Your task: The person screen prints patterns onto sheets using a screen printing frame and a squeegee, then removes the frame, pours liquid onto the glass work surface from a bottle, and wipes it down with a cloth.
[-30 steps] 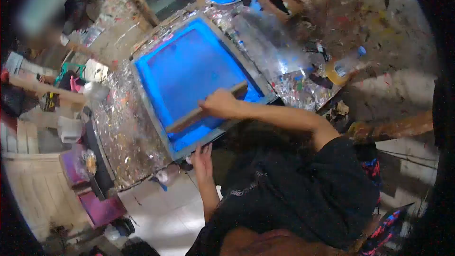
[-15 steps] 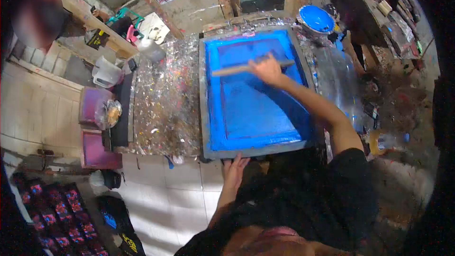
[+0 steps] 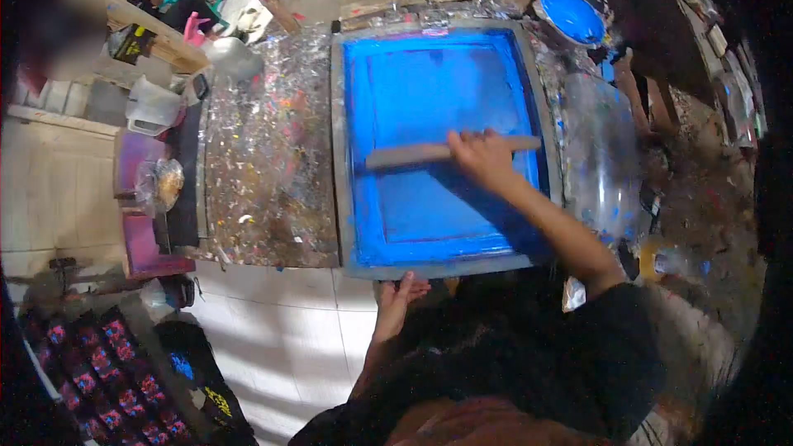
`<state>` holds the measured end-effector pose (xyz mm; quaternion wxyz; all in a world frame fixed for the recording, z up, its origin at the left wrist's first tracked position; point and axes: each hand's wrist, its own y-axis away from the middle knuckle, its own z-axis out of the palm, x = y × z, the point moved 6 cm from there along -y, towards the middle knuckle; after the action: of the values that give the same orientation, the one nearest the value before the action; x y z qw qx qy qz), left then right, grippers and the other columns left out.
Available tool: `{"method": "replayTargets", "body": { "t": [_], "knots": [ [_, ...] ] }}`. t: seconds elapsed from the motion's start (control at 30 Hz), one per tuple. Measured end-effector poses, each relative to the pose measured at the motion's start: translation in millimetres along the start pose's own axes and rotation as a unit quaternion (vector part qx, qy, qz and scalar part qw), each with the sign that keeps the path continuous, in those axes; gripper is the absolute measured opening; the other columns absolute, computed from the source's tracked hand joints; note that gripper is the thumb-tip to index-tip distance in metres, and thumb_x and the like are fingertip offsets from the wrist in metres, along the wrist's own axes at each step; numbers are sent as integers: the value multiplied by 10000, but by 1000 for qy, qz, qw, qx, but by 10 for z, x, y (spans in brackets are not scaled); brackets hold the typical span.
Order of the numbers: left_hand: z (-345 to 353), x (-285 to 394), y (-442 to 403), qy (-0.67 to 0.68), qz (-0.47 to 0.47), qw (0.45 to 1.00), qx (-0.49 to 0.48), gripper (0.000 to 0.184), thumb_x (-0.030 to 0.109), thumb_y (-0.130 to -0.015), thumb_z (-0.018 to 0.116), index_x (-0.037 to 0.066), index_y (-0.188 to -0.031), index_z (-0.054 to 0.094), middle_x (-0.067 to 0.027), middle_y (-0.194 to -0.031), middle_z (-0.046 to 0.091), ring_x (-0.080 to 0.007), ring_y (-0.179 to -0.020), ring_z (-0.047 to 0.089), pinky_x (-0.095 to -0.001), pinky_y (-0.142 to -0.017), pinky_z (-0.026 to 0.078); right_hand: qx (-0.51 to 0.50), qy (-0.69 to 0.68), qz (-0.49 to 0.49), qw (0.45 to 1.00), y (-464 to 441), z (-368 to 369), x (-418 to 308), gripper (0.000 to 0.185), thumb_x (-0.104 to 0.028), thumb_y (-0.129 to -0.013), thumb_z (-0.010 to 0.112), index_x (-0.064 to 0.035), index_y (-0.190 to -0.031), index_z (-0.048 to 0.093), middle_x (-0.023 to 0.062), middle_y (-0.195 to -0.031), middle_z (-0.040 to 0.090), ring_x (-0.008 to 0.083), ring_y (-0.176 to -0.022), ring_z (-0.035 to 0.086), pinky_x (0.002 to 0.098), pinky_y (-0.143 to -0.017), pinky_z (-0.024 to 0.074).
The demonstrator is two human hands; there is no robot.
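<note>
Left hand (image 3: 395,307): at the near edge of the screen frame, thumb up against it; cannot tell whether the grip closes on the rim.
Right hand (image 3: 483,161): grip closed over the squeegee, toward its right end, forearm reaching across the near right corner.
Squeegee (image 3: 409,155): crosswise around mid-screen; half a second ago it was nearer the far end, so it has come back toward the body, which suggests a pulling stroke.
Screen frame (image 3: 339,124): lying on the surface, its mesh (image 3: 438,206) coated with blue ink on both sides of the squeegee.
Surface (image 3: 268,165): flecked with dried paint, left of the frame.
Clear plastic sheet (image 3: 599,153): right of the frame, smudged blue.
Ink bowl (image 3: 551,30): beyond the far right corner, holding blue ink.
</note>
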<state>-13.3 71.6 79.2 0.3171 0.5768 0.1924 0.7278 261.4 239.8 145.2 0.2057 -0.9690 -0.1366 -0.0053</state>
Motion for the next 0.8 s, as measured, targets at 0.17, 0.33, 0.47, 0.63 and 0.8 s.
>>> {"method": "replayTargets", "body": {
  "t": [0.17, 0.33, 0.47, 0.63, 0.8],
  "knots": [
    [-31, -123, -43, -3, 32, 999, 20, 365, 267, -1016, 561, -36, -1199, 473, -184, -957, 672, -247, -837, 693, -352, -758, 571, -72, -72, -16, 995, 1006, -677, -828, 189, -253, -826, 598, -144, -980, 619, 66, -712, 620, 231, -594, 647, 420, -518, 486],
    [-65, -217, -93, 17, 53, 998, 24, 333, 266, -1004, 581, -18, -1165, 512, -160, -936, 682, -246, -823, 696, -353, -746, 568, -315, -154, -26, 936, -60, -36, -89, 262, -312, -851, 637, -122, -1022, 697, 160, -802, 710, 363, -708, 702, 512, -625, 555],
    [-60, -166, -81, -5, 38, 999, 34, 359, 265, -1012, 569, -15, -1221, 486, -169, -969, 681, -230, -856, 702, -340, -754, 572, -153, -16, 8, 988, -1428, 279, 715, 293, -301, -855, 638, -62, -1016, 693, 199, -851, 716, 366, -778, 714, 509, -667, 565],
    [28, 94, 18, -3, 75, 994, 77, 320, 248, -1006, 582, -36, -1150, 544, -142, -995, 679, -227, -872, 704, -331, -764, 570, -48, -19, 20, 998, -1860, 715, 1229, 354, -356, -889, 626, -79, -1106, 587, 181, -790, 692, 381, -688, 683, 527, -588, 520],
    [-106, -147, -90, -27, 8, 1000, 4, 321, 250, -1004, 588, -18, -1173, 537, -120, -970, 671, -217, -879, 689, -345, -778, 552, -113, -22, 35, 993, -858, 320, 572, 285, -306, -875, 643, -81, -1018, 541, 152, -774, 683, 372, -639, 667, 518, -540, 493]
  ]
}}
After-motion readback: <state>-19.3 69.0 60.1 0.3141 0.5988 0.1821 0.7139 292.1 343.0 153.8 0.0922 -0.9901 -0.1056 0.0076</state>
